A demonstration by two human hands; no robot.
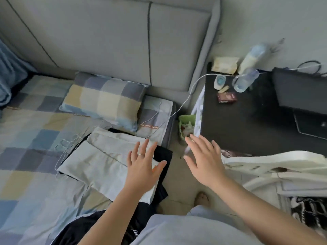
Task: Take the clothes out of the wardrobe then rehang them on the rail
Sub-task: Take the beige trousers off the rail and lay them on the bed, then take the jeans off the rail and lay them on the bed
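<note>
Left hand (143, 167) and right hand (203, 161) spread; green bin (184, 117) seemingly holds tissues (188, 128).

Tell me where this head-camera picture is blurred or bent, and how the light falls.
Head view: soft, even light, no hard shadows or glare; the pale bottle on the dark bedside table is smeared by blur; wide-angle distortion curves the headboard seams; the left hand and right hand look fairly sharp.

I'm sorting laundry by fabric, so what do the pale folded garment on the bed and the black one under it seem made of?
The pale folded garment looks like thin woven cotton or linen, matte, with fine creases and a stitched seam. The black garment beneath looks like smooth knit, possibly synthetic; too dark to confirm.
</note>
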